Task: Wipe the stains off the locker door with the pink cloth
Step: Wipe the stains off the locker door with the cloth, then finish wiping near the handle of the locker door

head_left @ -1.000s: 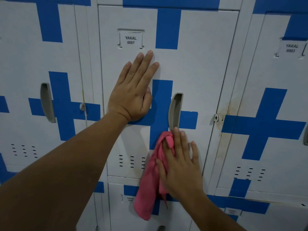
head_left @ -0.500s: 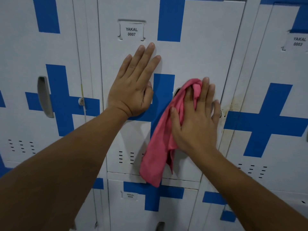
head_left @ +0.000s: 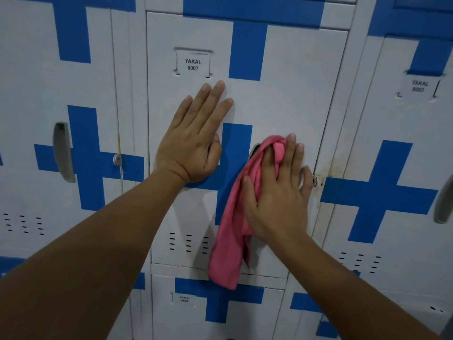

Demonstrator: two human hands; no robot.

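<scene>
Smooth white metal locker door (head_left: 294, 94) with blue crosses. Below its label (head_left: 193, 64), the left hand (head_left: 191, 143) lies spread flat; the right hand (head_left: 277, 197), fingers straight, presses the soft pink cloth (head_left: 230, 236).

White metal lockers (head_left: 29, 94) painted with blue crosses (head_left: 83, 153), grey recessed handles (head_left: 63, 152), vent slots (head_left: 23, 224), dim light.

Two hands, left hand (head_left: 188, 146) and right hand (head_left: 277, 197), one pink cloth (head_left: 229, 241) under the right, three name labels (head_left: 193, 64), two round locks (head_left: 117, 159)

I see the left neighbour locker (head_left: 36, 94) with its grey handle (head_left: 64, 152) and lock (head_left: 117, 159); the right locker's label (head_left: 419, 86) reads blurred.
</scene>
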